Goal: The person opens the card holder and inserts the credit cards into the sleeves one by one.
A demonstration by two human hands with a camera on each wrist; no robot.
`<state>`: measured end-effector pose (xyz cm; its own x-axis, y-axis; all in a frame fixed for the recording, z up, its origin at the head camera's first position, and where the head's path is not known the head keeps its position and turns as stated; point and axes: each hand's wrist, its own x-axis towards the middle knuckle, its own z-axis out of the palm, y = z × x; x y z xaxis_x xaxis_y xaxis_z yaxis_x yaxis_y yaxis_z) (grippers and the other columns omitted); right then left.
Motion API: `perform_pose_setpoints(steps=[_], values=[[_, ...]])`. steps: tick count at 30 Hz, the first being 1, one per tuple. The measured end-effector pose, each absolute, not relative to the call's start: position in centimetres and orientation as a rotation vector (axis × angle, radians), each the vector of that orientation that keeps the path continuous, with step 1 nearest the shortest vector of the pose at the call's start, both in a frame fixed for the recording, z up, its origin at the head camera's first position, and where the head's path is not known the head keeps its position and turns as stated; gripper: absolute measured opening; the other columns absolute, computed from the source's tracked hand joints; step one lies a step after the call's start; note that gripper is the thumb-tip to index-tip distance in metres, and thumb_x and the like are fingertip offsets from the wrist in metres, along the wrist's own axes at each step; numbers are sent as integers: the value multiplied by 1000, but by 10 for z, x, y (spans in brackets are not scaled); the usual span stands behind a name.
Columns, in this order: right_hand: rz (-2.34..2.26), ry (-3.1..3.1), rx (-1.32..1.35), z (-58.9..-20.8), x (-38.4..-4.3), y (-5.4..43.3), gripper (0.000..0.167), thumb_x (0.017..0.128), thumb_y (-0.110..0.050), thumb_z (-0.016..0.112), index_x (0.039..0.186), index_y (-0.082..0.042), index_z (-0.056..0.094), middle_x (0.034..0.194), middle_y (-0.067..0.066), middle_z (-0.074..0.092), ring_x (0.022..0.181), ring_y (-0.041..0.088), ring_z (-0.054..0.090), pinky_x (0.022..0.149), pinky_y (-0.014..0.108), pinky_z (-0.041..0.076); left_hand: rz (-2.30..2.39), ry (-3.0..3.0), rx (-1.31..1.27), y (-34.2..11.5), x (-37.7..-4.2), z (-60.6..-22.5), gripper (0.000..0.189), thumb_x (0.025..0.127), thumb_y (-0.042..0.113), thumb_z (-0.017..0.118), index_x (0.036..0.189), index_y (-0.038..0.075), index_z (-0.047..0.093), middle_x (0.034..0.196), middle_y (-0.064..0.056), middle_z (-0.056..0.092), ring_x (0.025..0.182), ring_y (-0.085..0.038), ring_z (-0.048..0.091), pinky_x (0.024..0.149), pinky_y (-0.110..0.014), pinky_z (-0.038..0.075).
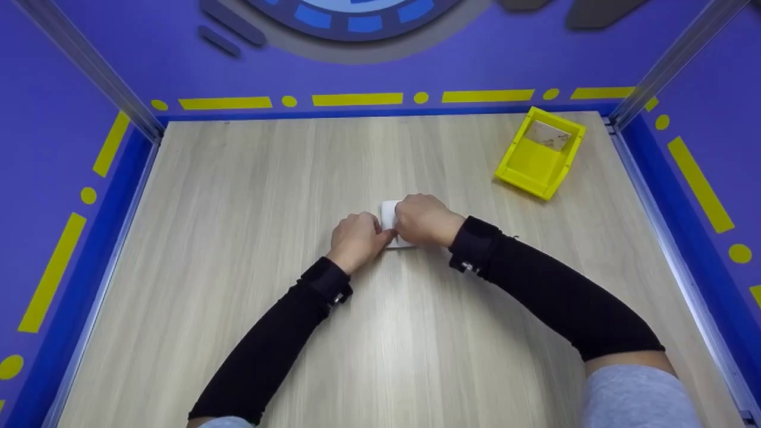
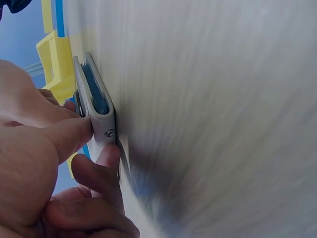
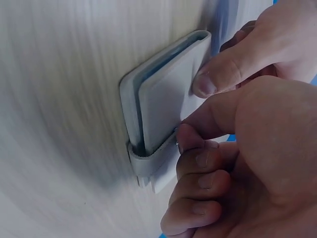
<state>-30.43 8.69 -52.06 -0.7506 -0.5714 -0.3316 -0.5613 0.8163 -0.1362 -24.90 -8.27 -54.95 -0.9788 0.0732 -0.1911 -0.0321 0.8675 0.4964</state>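
A small white card holder (image 1: 389, 209) lies on the table between the two hands. In the right wrist view, the card holder (image 3: 168, 91) is folded over, with a strap (image 3: 152, 162) looped round its side; bluish sleeves show inside. My right hand (image 1: 428, 220) pinches the strap's end between thumb and forefinger, its other fingers curled. My left hand (image 1: 357, 239) holds the folded edge, thumb on the cover and a finger against the side. A round metal stud (image 2: 109, 133) shows on that edge in the left wrist view.
A yellow bin (image 1: 533, 166) stands at the table's back right, with a patterned card (image 1: 548, 135) at its far end. Blue panels (image 1: 368, 77) with yellow marks close off the back and both sides of the wooden table (image 1: 238, 178).
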Motion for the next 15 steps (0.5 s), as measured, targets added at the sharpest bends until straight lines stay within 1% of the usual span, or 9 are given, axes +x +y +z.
perform_pose_setpoints(steps=[6, 15], values=[[3, 2634, -891, -520, -303, 82, 20, 101, -14, 61, 82, -6, 62, 83, 10, 60, 74, 26, 51, 75, 49, 59, 755, 2842, 33, -82, -248, -550, 45, 100, 46, 80, 68, 21, 60, 72, 4, 59, 67, -17, 55, 60, -34, 39], [10, 2611, -857, -518, -304, 79, 8, 93, -9, 65, 87, -4, 67, 88, 12, 64, 77, 27, 53, 78, 50, 61, 766, 2831, 25, -82, -248, -549, 42, 100, 46, 80, 71, 19, 64, 75, 2, 64, 69, -20, 59, 63, -35, 42]])
